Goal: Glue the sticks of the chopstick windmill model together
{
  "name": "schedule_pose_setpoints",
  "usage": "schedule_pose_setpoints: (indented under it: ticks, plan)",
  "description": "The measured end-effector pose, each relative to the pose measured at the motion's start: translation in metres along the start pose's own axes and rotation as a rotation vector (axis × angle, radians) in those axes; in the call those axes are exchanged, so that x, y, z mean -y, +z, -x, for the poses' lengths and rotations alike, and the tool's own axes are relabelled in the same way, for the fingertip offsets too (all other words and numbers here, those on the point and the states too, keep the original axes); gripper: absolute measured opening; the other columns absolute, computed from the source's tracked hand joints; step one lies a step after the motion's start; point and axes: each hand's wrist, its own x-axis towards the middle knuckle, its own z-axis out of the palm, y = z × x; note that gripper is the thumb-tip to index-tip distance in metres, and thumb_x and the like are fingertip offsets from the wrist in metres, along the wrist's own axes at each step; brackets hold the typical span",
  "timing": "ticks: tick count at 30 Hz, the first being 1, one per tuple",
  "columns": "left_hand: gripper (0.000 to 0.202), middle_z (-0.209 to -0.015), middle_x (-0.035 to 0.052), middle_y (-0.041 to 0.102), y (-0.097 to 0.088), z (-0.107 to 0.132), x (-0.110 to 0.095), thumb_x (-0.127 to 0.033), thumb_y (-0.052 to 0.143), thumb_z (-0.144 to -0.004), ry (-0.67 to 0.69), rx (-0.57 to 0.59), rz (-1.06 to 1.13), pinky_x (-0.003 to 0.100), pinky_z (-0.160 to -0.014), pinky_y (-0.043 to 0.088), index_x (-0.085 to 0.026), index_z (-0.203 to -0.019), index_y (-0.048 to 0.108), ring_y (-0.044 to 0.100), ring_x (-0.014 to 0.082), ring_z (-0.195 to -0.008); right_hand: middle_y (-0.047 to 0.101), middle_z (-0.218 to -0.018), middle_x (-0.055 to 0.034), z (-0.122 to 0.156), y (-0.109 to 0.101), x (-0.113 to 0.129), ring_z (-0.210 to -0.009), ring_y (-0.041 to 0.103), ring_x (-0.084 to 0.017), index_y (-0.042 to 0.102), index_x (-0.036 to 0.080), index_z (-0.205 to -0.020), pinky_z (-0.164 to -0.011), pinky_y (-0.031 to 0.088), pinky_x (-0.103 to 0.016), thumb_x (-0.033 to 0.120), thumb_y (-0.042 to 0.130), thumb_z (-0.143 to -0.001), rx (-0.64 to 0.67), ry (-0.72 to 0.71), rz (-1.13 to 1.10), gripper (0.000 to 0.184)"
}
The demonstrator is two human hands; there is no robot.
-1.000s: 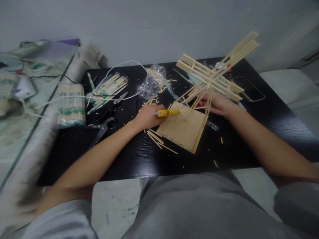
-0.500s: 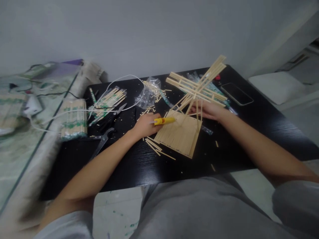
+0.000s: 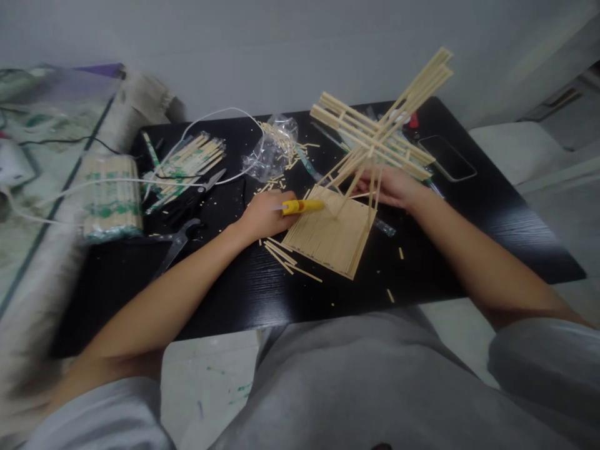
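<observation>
My left hand point(image 3: 265, 214) is closed around a yellow hot glue gun point(image 3: 304, 206), whose front end points right over a flat square base of wooden sticks point(image 3: 328, 240). Above this base stands a windmill-like frame of thin sticks point(image 3: 375, 139), with crossed blades on slanting legs. My right hand point(image 3: 387, 186) reaches in behind the right legs, its fingers closed at the frame's lower part. Legs and sticks partly cover the fingertips. Several loose sticks point(image 3: 281, 255) lie on the table just below my left hand.
On the black table point(image 3: 290, 306) lie scissors point(image 3: 210, 184), pliers-like cutters point(image 3: 180, 240), wrapped chopsticks point(image 3: 190, 169), a chopstick bundle point(image 3: 112, 197), clear plastic with stick offcuts point(image 3: 276, 147) and a phone point(image 3: 447, 158). A white cable point(image 3: 173, 181) crosses the left side.
My view has tilted and shifted, so the table sits higher and slightly left in the picture. Both hands, the glue gun and the stick frame keep nearly the same positions relative to one another.
</observation>
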Motion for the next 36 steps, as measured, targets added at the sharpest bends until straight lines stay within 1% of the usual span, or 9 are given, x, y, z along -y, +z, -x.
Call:
schedule_pose_setpoints:
  ticks: [4,7,11,17,21,24,27,31,36]
  plan:
    - [0.020,-0.082,0.0023,0.074,0.004,0.000,0.001,-0.044,0.075,-0.103,-0.011,-0.005,-0.006,0.036,-0.073,0.047,-0.026,-0.093,0.074,0.069,0.0221,-0.078,0.074,-0.077,0.0014,-0.001,-0.002,-0.001,-0.069,0.080,-0.017,0.076,0.024,-0.104,-0.079,0.079,-0.031,0.026,0.094,-0.112,-0.007,-0.020,-0.002,0.019]
    - [0.019,-0.084,0.0025,0.075,0.004,0.000,0.002,-0.044,0.076,-0.104,-0.014,0.002,0.004,0.036,-0.078,0.050,-0.026,-0.097,0.076,0.072,0.0228,-0.082,0.078,-0.081,-0.0004,-0.002,-0.005,-0.003,-0.072,0.083,-0.019,0.078,0.024,-0.109,-0.079,0.079,-0.031,0.028,0.094,-0.112,-0.039,-0.027,-0.004,0.017]
    - [0.017,-0.086,0.0023,0.076,0.002,-0.001,0.001,-0.044,0.075,-0.105,-0.014,0.027,0.010,0.036,-0.080,0.049,-0.027,-0.102,0.077,0.073,0.0235,-0.086,0.079,-0.083,-0.0008,-0.002,-0.006,-0.004,-0.074,0.084,-0.020,0.079,0.024,-0.107,-0.076,0.078,-0.029,0.028,0.097,-0.110,-0.055,-0.038,0.012,0.018]
    - [0.015,-0.089,0.0038,0.075,0.001,-0.002,-0.003,-0.041,0.076,-0.100,-0.059,0.052,-0.026,0.037,-0.080,0.048,-0.026,-0.104,0.077,0.073,0.0254,-0.088,0.080,-0.085,-0.0011,0.003,-0.005,-0.002,-0.077,0.084,-0.019,0.079,0.024,-0.105,-0.082,0.078,-0.028,0.027,0.097,-0.110,-0.065,-0.031,0.037,0.019]
    - [0.013,-0.089,0.0043,0.075,0.003,-0.002,-0.004,-0.039,0.077,-0.098,-0.066,0.032,-0.038,0.039,-0.079,0.049,-0.027,-0.101,0.077,0.072,0.0258,-0.086,0.081,-0.088,-0.0021,0.008,-0.001,0.000,-0.078,0.082,-0.015,0.078,0.023,-0.105,-0.082,0.076,-0.023,0.017,0.086,-0.118,-0.100,-0.006,0.015,0.017]
    - [0.013,-0.089,0.0046,0.075,0.004,-0.003,-0.005,-0.040,0.077,-0.098,-0.086,0.034,-0.036,0.040,-0.078,0.049,-0.027,-0.102,0.077,0.072,0.0264,-0.086,0.078,-0.083,-0.0020,0.010,0.002,0.002,-0.077,0.082,-0.015,0.078,0.021,-0.108,-0.084,0.075,-0.022,0.010,0.079,-0.121,-0.117,0.002,0.014,0.017]
    - [0.013,-0.090,0.0047,0.075,0.004,-0.003,-0.007,-0.039,0.077,-0.097,-0.107,0.038,-0.012,0.040,-0.082,0.051,-0.026,-0.103,0.077,0.073,0.0265,-0.088,0.076,-0.081,-0.0010,0.011,0.004,0.002,-0.077,0.081,-0.016,0.078,0.021,-0.111,-0.085,0.075,-0.022,0.008,0.075,-0.122,-0.130,0.004,0.018,0.017]
    - [0.014,-0.090,0.0054,0.075,0.002,-0.003,-0.007,-0.039,0.077,-0.097,-0.109,0.043,0.003,0.039,-0.084,0.052,-0.026,-0.103,0.078,0.074,0.0271,-0.090,0.081,-0.089,-0.0038,0.012,0.006,0.003,-0.077,0.079,-0.015,0.078,0.020,-0.108,-0.083,0.074,-0.023,0.003,0.065,-0.123,-0.136,0.008,-0.016,0.026]
    - [0.016,-0.092,0.0051,0.078,0.002,-0.003,-0.008,-0.038,0.076,-0.097,-0.096,0.040,-0.020,0.038,-0.083,0.053,-0.026,-0.106,0.081,0.075,0.0265,-0.091,0.077,-0.083,-0.0024,0.012,0.007,0.005,-0.078,0.077,-0.016,0.078,0.019,-0.105,-0.086,0.073,-0.028,-0.001,0.057,-0.124,-0.121,0.012,-0.008,0.034]
